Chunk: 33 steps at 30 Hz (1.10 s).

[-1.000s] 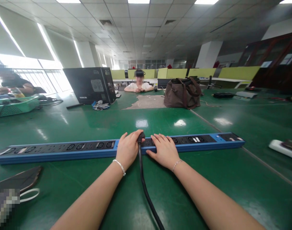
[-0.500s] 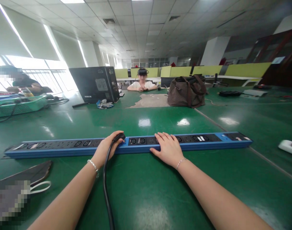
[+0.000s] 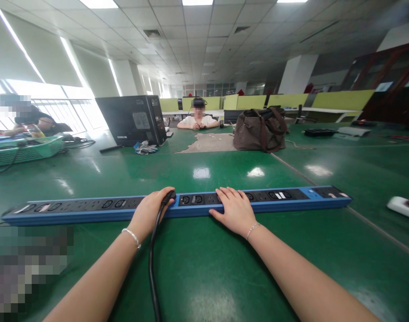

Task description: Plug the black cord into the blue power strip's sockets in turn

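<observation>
A long blue power strip (image 3: 191, 211) with black socket panels lies across the green table. My left hand (image 3: 151, 209) is closed around a black plug (image 3: 171, 195) at the strip's middle; whether its prongs sit in a socket is hidden. From that plug a thick black power cord (image 3: 152, 268) runs down toward me. My right hand (image 3: 236, 209) rests on the strip to the right of the plug, fingers stretched over the sockets and thumb along the near side.
Beyond the strip stand a black computer case (image 3: 127, 120), work gloves (image 3: 146, 147) and a brown bag (image 3: 258, 129). A green basket (image 3: 33, 152) is at left, a white object (image 3: 402, 206) at right. One person (image 3: 198, 120) sits opposite, another (image 3: 36, 118) at far left.
My left hand has turned slightly, and the plug and cord have shifted a little with it. My right hand stays on the strip. The whole view has moved slightly.
</observation>
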Tool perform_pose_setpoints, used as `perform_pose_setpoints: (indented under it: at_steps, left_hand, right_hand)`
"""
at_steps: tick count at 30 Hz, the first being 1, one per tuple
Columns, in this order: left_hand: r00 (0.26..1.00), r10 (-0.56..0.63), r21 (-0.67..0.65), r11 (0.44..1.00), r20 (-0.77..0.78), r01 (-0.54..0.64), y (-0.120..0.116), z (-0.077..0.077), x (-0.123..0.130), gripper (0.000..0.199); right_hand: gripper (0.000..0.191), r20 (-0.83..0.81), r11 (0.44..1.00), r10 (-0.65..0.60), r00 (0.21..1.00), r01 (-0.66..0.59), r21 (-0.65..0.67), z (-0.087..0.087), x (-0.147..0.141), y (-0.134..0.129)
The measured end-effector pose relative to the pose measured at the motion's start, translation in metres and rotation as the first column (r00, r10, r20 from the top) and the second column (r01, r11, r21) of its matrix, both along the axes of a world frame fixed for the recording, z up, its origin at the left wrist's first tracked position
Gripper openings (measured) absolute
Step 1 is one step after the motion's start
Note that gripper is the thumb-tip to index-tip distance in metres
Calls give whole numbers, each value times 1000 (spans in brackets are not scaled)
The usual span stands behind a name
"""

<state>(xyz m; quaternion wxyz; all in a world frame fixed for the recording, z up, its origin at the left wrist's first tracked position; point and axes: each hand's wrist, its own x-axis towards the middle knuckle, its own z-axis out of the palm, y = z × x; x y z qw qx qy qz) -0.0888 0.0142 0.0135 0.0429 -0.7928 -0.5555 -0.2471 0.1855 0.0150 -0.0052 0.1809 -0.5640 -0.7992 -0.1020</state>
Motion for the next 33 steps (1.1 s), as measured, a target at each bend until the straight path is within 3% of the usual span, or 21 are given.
perform_pose_setpoints:
  at_steps: [6, 16, 24, 33]
  left_hand:
    - [995, 87, 15, 996, -52, -86, -7, 1, 0, 43]
    - [993, 36, -44, 998, -111, -42, -11, 5, 7, 44]
    - [978, 104, -10, 994, -181, -108, -13, 5, 8, 45]
    - [980, 95, -14, 995, -176, -99, -11, 5, 7, 43]
  right_hand:
    - [64, -13, 1000, -3, 1000, 2, -9, 0, -1, 0]
    - [64, -15, 1000, 0, 1000, 0, -5, 1, -1, 0]
    - [64, -12, 1000, -5, 1000, 4, -6, 1, -1, -1]
    - [64, -20, 1000, -10, 1000, 9, -18, 1, -1, -1]
